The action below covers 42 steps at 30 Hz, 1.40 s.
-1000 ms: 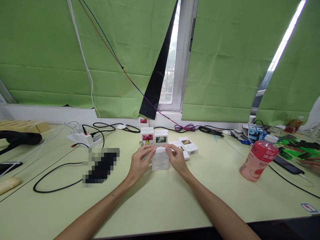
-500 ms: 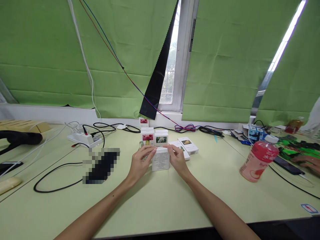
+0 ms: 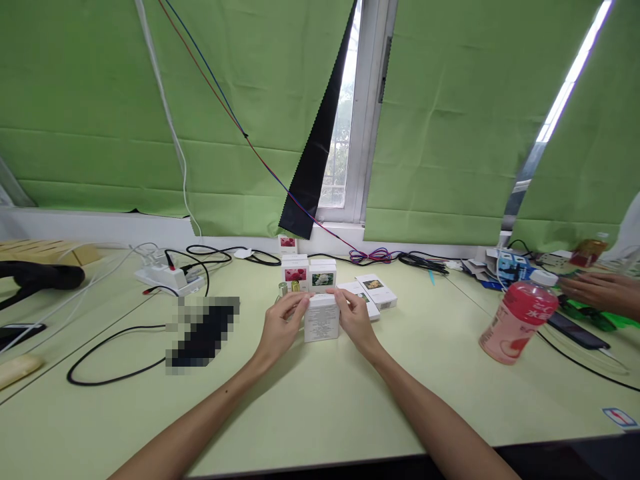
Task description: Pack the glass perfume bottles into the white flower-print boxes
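White cardboard meets the fingers of both hands: the left hand [image 3: 281, 323] and the right hand [image 3: 356, 321] each pinch, thumb close to fingertips, an upper corner of a small box [image 3: 321, 323]. It stands upright around the middle of the tabletop [image 3: 320, 407], its printed text side turned towards the near edge. Whether its top flap is fully closed cannot be told. Just beyond the left hand's fingers show a gold cap [image 3: 295, 286] and a silvery cap [image 3: 283, 289]. Behind these, towards the far edge, stand a red-flower box [image 3: 295, 274] and, beside it, a white-flower box [image 3: 323, 280]. Past the right hand, a yellow-flower box [image 3: 376, 287] lies flat, next to another flat box partly hidden by that hand. Further out on the left are a pixelated dark patch [image 3: 205, 333] and a white power strip [image 3: 173, 277] with cables. Well to the right, a pink bottle [image 3: 517, 320] stands near a dark phone [image 3: 577, 331]. At the right edge, another person's hand [image 3: 595, 288] is over something green.
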Tool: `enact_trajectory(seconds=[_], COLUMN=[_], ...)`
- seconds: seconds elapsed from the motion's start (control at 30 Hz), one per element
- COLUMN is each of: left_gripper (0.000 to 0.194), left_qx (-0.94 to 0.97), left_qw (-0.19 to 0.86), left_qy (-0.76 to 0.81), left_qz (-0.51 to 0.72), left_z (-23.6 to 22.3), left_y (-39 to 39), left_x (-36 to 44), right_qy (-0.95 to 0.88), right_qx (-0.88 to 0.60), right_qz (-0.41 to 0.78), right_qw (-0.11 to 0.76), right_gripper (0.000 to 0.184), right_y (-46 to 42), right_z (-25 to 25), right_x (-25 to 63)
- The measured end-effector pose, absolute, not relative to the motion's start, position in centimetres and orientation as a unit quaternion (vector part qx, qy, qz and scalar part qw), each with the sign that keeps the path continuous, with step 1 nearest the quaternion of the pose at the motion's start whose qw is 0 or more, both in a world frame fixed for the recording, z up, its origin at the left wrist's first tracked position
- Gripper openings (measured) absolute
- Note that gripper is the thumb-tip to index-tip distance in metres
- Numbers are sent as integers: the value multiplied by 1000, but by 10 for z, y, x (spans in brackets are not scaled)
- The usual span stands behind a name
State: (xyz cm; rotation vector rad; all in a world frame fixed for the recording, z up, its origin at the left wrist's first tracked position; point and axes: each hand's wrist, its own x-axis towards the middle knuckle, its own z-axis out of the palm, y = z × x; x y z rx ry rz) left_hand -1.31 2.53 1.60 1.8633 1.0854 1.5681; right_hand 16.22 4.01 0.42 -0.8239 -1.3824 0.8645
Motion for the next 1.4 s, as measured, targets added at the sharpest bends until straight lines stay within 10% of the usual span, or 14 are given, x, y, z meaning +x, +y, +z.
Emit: enact_trajectory(seconds=[1.4], left_gripper=[43], left_qx=[654], left_qw=[330], left_qy=[410], left_qz=[543], left_z=[26], left_y=[21], left_x=[-8], right_qy=[-614], right_qx=[-348], right_qz=[358], right_qw=[612], right_gripper=[41], right_y=[38], right_z=[8], right_x=[162])
